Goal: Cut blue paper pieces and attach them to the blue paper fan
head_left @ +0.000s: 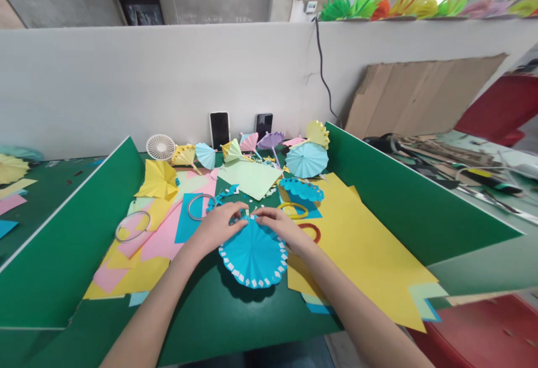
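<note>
A round, pleated blue paper disc (253,253) with a scalloped edge is held just above the green table, small white pieces stuck along its rim. My left hand (222,225) pinches its upper left edge between thumb and fingers. On the upper right edge, my right hand (281,225) grips the same disc, the fingertips of both hands close together. A tiny pale piece (247,212) shows between them. Beyond the right hand lies another blue paper shape with cut-out holes (301,189). A grey tape-like ring (202,207) rests on a blue sheet beside the left hand.
Yellow sheets (357,233) spread on the right, with a yellow loop (293,210) and a red loop (311,232). Pink paper (162,233) and another ring (133,227) lie left. Small paper umbrellas (205,155), phones (219,129) and a fan (160,147) line the back; green dividers (403,183) flank the table.
</note>
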Tool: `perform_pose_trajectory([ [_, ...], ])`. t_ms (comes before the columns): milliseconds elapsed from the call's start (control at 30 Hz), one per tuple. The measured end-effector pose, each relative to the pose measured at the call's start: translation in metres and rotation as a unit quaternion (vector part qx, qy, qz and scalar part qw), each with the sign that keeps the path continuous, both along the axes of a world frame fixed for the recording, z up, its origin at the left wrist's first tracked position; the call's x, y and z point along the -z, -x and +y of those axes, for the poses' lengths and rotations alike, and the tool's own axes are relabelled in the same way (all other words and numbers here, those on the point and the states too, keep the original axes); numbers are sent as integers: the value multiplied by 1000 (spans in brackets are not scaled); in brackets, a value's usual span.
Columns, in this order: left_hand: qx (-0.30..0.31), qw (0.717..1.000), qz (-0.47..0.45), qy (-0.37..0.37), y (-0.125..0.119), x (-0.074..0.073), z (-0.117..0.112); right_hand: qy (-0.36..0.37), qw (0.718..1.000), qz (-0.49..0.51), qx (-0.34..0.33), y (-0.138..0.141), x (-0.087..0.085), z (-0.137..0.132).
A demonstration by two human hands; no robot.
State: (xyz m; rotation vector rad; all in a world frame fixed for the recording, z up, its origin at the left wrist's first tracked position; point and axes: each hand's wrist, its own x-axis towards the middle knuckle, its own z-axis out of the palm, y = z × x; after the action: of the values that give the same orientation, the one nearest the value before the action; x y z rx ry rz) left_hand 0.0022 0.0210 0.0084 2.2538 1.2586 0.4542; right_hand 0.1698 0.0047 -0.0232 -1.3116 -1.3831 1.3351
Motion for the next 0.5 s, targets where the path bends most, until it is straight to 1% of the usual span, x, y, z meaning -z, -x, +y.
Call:
perform_pose_trajectory([
  [67, -26, 999, -29, 28, 0, 2, 0, -13, 1000, -3, -8, 0, -1, 0],
  [233, -47, 991, -73, 102, -2, 8, 3, -41, 998, 2, -39, 0, -3, -2],
  [267, -47, 989, -80, 116, -2, 9, 4, -42, 998, 4, -46, 1, -3, -3],
  [400, -10, 980, -110, 166, -5, 9, 4, -61, 996, 4, -63, 1, -3, -3],
  [500, -14, 973, -135, 186, -7, 7, 3, -79, 994, -9, -70, 1, -3, -3],
])
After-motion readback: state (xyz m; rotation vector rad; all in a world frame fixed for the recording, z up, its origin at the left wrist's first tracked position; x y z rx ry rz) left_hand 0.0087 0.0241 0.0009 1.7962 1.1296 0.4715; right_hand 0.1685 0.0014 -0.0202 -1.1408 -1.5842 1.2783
